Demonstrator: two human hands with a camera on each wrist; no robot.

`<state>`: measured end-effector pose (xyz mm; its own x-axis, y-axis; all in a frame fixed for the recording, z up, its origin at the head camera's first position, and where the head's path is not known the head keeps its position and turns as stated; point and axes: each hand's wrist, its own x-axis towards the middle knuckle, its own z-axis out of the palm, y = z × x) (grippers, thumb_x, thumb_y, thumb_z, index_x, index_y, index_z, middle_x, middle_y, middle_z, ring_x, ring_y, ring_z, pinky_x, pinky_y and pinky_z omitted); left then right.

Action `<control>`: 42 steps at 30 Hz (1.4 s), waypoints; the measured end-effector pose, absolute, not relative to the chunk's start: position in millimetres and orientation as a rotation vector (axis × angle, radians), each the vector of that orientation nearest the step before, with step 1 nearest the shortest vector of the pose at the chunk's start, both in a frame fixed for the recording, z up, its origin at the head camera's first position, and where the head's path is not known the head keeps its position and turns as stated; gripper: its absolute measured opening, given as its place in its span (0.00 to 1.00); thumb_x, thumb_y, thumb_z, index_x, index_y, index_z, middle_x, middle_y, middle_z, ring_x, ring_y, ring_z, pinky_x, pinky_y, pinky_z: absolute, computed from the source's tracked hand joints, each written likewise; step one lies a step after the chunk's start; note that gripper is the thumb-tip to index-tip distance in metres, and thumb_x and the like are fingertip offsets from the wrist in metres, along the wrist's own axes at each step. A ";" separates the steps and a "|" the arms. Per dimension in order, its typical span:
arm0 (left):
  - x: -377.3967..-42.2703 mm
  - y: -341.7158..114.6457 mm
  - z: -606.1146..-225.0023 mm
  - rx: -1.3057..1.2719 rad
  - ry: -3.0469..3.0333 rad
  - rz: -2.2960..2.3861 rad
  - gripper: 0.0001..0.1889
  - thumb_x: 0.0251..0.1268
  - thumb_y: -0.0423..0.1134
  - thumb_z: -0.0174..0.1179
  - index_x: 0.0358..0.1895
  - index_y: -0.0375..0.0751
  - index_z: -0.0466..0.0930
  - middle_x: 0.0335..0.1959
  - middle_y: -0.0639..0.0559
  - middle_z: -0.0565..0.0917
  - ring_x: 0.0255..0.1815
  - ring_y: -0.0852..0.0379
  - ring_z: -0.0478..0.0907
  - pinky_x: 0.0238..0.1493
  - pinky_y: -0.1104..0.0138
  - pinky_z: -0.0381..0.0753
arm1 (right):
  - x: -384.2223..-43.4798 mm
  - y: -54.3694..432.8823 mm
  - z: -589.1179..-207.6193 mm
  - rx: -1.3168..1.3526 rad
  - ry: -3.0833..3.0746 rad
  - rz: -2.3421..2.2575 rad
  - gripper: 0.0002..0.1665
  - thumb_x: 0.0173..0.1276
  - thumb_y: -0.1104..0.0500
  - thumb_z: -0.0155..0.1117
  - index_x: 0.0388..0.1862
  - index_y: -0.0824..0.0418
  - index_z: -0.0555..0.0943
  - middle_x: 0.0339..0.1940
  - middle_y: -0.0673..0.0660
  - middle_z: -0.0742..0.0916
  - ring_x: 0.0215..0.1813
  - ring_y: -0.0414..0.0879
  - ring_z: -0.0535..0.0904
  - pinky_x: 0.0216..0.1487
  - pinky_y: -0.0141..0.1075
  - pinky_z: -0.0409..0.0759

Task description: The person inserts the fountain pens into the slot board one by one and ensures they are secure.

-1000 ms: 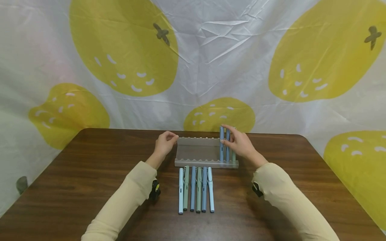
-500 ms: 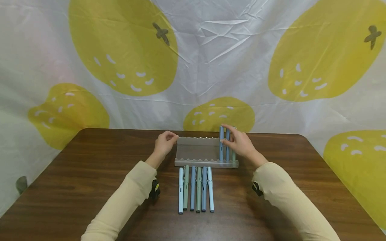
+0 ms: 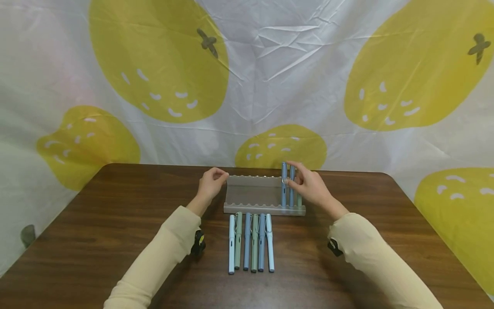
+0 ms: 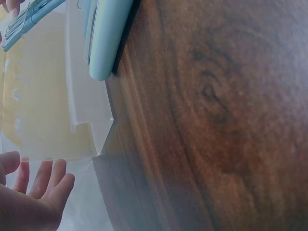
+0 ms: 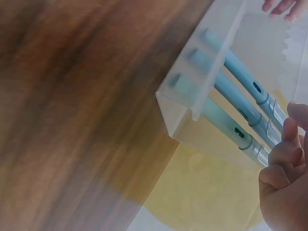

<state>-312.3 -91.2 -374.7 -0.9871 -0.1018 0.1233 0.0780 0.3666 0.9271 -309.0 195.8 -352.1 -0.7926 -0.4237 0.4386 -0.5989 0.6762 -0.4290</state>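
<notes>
My left hand (image 3: 210, 184) pinches the upper left corner of a clear, notched pen rack (image 3: 252, 191). The rack's wall shows beside the fingers in the left wrist view. Three capped pens stand in the rack's right-hand notches: a blue pen (image 3: 284, 195), a second blue pen (image 3: 291, 195) and a green pen (image 3: 299, 201). My right hand (image 3: 310, 186) is at the upper end of the leftmost of them, its thumb and index fingertips right at the cap, slightly to the right of it. In the right wrist view the hand hides the tops of the pens.
In front of the rack, several pens lie side by side on the brown wooden table (image 3: 154, 240), among them a pale blue pen (image 3: 231, 244) and a green pen (image 3: 254, 244). A white curtain (image 3: 251, 86) with yellow fruit prints hangs behind the table.
The right hand and sleeve have shifted slightly right, and the thumb and index finger cover less of the leftmost standing pen. The left hand, rack and lying pens have stayed put.
</notes>
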 end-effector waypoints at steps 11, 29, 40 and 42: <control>-312.8 -91.6 -375.0 0.014 -2.465 -1.673 0.10 0.61 0.40 0.55 0.38 0.34 0.76 0.36 0.42 0.80 0.37 0.49 0.77 0.40 0.59 0.72 | -294.6 201.7 -367.9 0.860 -2.604 0.839 0.29 0.59 0.57 0.61 0.60 0.58 0.67 0.11 0.45 0.71 0.13 0.39 0.63 0.17 0.34 0.64; -314.5 -91.1 -376.0 0.017 -2.460 -1.664 0.10 0.61 0.39 0.55 0.37 0.34 0.76 0.35 0.43 0.80 0.36 0.49 0.78 0.40 0.58 0.73 | -278.2 206.2 -386.7 0.926 -2.604 0.883 0.27 0.59 0.59 0.62 0.57 0.60 0.68 0.13 0.42 0.73 0.14 0.36 0.65 0.18 0.32 0.66; -314.4 -90.7 -375.6 0.014 -2.448 -1.669 0.10 0.61 0.39 0.55 0.37 0.33 0.76 0.34 0.42 0.80 0.37 0.47 0.77 0.40 0.58 0.73 | -270.4 203.0 -391.6 0.992 -2.641 0.928 0.21 0.58 0.62 0.62 0.51 0.62 0.73 0.14 0.42 0.74 0.15 0.37 0.65 0.17 0.31 0.65; -314.8 -90.9 -375.7 0.022 -2.448 -1.675 0.10 0.60 0.39 0.56 0.37 0.34 0.76 0.34 0.42 0.80 0.37 0.48 0.78 0.40 0.59 0.73 | -269.3 201.6 -392.1 1.003 -2.650 0.944 0.20 0.58 0.62 0.62 0.50 0.63 0.74 0.13 0.42 0.74 0.14 0.36 0.65 0.17 0.31 0.65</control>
